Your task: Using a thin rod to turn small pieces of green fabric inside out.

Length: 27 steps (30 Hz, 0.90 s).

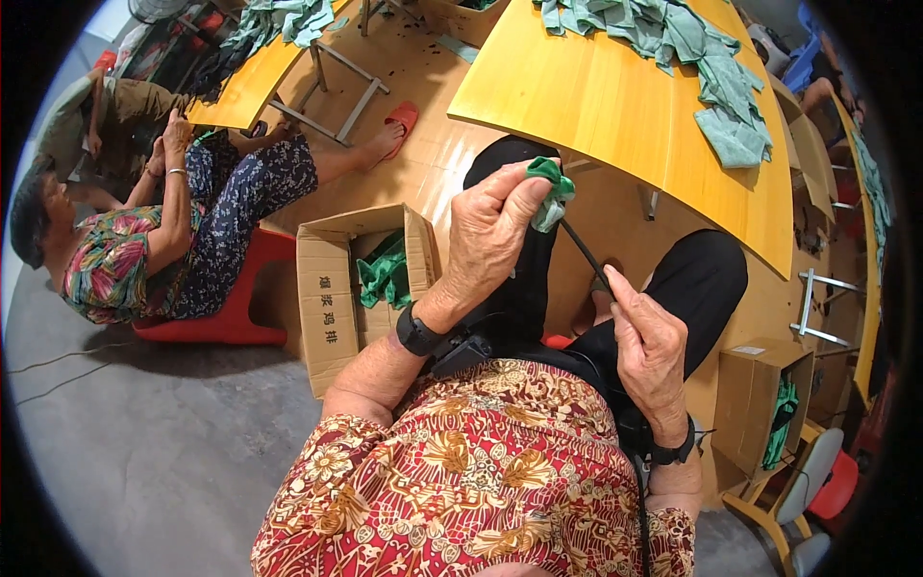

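Note:
Above my lap, my left hand [488, 229] pinches a small bunched piece of green cloth [551, 192] between thumb and fingers. A thin dark rod [583, 247] slants from that cloth down to my right hand [650, 348], whose thumb and fingers are closed on its lower end. Whether the rod's upper tip goes inside the cloth or only touches it, I cannot tell. Both hands are short of the near edge of the yellow table [615, 115], where light green cloth pieces [716, 91] lie in a heap.
An open cardboard box [327, 298] with green cloth stands left of my legs. Another box [760, 389] with green cloth is at the right, near a chair [812, 481]. On the left a person [163, 221] sits on a red stool [260, 288] at a second yellow table [252, 91].

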Motion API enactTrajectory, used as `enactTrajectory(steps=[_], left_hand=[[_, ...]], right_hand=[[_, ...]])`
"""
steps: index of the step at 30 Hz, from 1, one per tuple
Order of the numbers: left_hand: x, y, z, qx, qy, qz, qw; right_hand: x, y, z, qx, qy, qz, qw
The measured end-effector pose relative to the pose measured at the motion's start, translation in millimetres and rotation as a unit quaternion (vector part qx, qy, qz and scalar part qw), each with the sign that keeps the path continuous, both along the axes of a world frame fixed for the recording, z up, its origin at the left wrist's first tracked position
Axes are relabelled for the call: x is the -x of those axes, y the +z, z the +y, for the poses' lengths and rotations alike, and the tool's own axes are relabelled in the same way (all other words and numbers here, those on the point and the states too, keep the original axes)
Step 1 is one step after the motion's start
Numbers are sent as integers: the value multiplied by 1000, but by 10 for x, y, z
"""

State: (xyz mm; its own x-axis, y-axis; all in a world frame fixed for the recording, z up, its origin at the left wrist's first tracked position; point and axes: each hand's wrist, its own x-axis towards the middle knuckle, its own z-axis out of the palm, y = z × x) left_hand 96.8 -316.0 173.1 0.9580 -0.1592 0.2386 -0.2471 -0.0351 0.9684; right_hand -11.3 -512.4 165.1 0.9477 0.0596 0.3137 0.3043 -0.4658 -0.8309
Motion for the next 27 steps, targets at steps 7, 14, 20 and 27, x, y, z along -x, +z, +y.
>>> enactTrajectory(steps=[7, 14, 20, 27], left_hand=[[63, 103, -40, -5, -61, 26, 998], [63, 177, 106, 37, -249, 104, 962], [126, 289, 106, -44, -293, 131, 946], [167, 289, 55, -106, -251, 122, 954]], right_hand=[[-30, -81, 28, -80, 2, 32, 996], [-79, -221, -176, -123, 85, 48, 988], [-99, -143, -218, -151, 118, 99, 977], [-101, -25, -154, -163, 108, 138, 971]])
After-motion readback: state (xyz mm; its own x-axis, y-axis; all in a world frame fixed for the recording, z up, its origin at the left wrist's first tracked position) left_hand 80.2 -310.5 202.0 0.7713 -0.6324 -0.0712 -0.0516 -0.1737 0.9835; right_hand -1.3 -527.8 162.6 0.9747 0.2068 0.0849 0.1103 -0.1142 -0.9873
